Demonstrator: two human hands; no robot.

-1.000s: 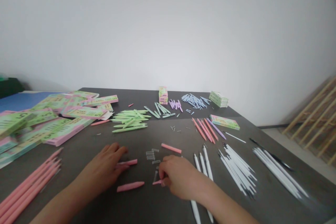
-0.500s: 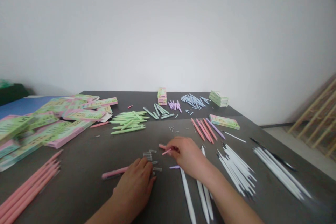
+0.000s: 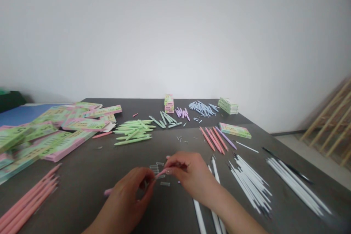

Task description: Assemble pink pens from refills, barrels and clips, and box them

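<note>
My right hand (image 3: 189, 173) pinches a small pink pen part (image 3: 162, 172) between thumb and fingertips. Its left end meets the fingertips of my left hand (image 3: 133, 193), which are closed on something I cannot make out. Short clear tubes (image 3: 165, 184) lie on the dark table around the fingertips. The end of a pink pen barrel (image 3: 108, 192) shows to the left of my left hand, the rest hidden behind it. White sticks (image 3: 199, 215) lie partly under my right forearm.
Flat printed boxes (image 3: 90, 124) pile up at the left, above pink pens (image 3: 30, 199). Green pens (image 3: 134, 131) lie mid-table. Pink pens and a purple pen (image 3: 226, 138) lie right of centre, near bundles of white refills (image 3: 249, 182). Blue parts (image 3: 203, 108) and stacked boxes (image 3: 169, 103) stand farther back.
My left hand has lifted off the pink barrel and turned its fingertips toward my right hand. My right hand has moved left and down with the small pink part, and the hands now meet.
</note>
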